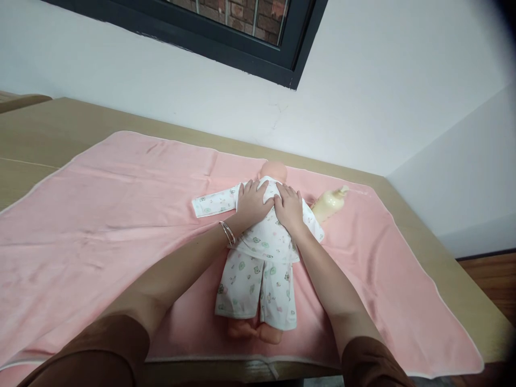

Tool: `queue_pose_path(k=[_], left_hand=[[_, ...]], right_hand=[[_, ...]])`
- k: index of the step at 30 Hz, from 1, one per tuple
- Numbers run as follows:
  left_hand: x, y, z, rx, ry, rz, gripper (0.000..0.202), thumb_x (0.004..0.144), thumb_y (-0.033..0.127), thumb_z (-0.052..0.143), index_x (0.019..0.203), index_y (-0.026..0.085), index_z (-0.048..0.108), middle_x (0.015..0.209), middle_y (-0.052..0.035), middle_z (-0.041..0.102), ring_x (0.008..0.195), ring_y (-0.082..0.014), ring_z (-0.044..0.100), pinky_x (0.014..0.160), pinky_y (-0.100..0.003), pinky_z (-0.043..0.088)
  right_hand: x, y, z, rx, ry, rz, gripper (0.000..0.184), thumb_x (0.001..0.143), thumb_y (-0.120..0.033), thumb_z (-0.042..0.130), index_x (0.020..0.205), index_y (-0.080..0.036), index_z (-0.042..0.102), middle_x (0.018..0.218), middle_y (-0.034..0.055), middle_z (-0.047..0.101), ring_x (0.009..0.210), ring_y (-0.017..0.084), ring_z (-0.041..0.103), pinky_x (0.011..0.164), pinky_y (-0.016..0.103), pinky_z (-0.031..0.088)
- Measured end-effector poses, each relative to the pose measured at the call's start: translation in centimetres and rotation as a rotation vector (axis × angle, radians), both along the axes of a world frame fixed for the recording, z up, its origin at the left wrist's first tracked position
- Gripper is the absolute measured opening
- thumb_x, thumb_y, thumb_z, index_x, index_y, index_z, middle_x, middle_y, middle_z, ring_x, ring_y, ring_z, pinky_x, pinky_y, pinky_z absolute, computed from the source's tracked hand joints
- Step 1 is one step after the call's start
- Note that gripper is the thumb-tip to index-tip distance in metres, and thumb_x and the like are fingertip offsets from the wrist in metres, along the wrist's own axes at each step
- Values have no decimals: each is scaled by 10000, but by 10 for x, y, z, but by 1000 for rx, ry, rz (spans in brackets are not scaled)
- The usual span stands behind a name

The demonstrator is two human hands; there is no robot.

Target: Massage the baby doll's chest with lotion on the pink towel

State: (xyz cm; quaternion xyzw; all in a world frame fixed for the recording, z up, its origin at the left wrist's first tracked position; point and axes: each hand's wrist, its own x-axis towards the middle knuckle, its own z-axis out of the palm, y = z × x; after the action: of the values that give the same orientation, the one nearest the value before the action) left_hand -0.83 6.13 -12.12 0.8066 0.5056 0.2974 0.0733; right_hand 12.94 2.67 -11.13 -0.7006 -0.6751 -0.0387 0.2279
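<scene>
Left hand and right hand press flat on the doll. Fingers spread open, gripping nothing.

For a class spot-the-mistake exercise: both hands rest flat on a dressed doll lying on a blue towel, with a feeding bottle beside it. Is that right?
One detail is wrong: the towel is pink, not blue, as the head view shows. The rest holds: the left hand and right hand rest flat on the dressed doll, with the feeding bottle beside it.
</scene>
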Motion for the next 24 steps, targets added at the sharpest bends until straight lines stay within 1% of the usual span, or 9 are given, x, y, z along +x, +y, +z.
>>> queue_pose_path(k=[3, 7, 10, 13, 15, 17, 19, 22, 24], left_hand=[[1, -1, 2, -26, -3, 20, 585, 927, 381, 494, 1470, 165, 481, 1538, -133, 475, 1456, -354, 374, 1238, -581, 210], [1, 0, 0, -30, -42, 25, 567, 928, 374, 484, 1445, 141, 497, 1532, -137, 486, 1454, -346, 384, 1242, -569, 214], [0, 1, -5, -14, -123, 38, 546, 957, 357, 412, 1424, 90, 503, 1497, -170, 519, 1443, -342, 406, 1237, -562, 224], [-2, 0, -11, 68, -235, 51, 575, 982, 359, 330, 1461, 64, 446, 1501, -194, 506, 1455, -325, 398, 1237, -547, 226], [-3, 0, -15, 118, -295, 48, 593, 993, 373, 285, 1481, 61, 416, 1509, -200, 495, 1460, -315, 392, 1237, -538, 228], [-4, -1, -17, 134, -330, 41, 603, 1002, 386, 247, 1474, 56, 425, 1495, -205, 508, 1447, -317, 408, 1233, -540, 236], [-4, 0, -19, 136, -350, 35, 611, 1006, 399, 221, 1462, 55, 440, 1482, -208, 522, 1433, -323, 425, 1226, -546, 245], [-4, 1, -22, 141, -369, 29, 612, 1011, 417, 207, 1452, 72, 454, 1464, -204, 541, 1419, -320, 442, 1221, -551, 251], [-4, 2, -23, 143, -378, 29, 608, 1015, 423, 204, 1445, 83, 466, 1447, -199, 558, 1407, -320, 456, 1216, -553, 258]], right_hand=[[-5, -4, 3, -31, -62, -72, 502, 1031, -335, 303, 1485, -222, 483, 1536, 105, 492, 1449, 305, 403, 1217, 566, 177], [-11, -10, 8, -32, -120, -135, 495, 1032, -359, 312, 1473, -219, 487, 1503, 118, 527, 1402, 332, 451, 1196, 644, 113], [-11, -15, 16, -5, -140, -170, 467, 1029, -397, 324, 1341, -192, 604, 1402, 137, 611, 1341, 356, 499, 1176, 700, 47], [-10, -19, 26, 36, -163, -197, 483, 1033, -401, 303, 1217, -154, 675, 1429, 172, 581, 1401, 375, 428, 1168, 721, 15], [-11, -22, 30, 88, -162, -155, 470, 1026, -371, 324, 1315, -148, 622, 1534, 178, 472, 1465, 356, 351, 1186, 700, 23], [-14, -22, 31, 126, -137, -44, 491, 1014, -341, 360, 1438, -151, 519, 1608, 168, 363, 1510, 320, 288, 1222, 641, 56], [-17, -20, 26, 104, -82, 74, 516, 1004, -326, 381, 1482, -153, 473, 1635, 152, 314, 1536, 299, 243, 1243, 585, 113], [-18, -17, 16, 14, 19, 164, 486, 1001, -318, 381, 1437, -169, 536, 1605, 131, 384, 1520, 287, 296, 1238, 553, 196], [-17, -16, 12, 47, 57, 166, 468, 999, -312, 373, 1391, -163, 579, 1563, 131, 451, 1494, 268, 352, 1248, 536, 193]])
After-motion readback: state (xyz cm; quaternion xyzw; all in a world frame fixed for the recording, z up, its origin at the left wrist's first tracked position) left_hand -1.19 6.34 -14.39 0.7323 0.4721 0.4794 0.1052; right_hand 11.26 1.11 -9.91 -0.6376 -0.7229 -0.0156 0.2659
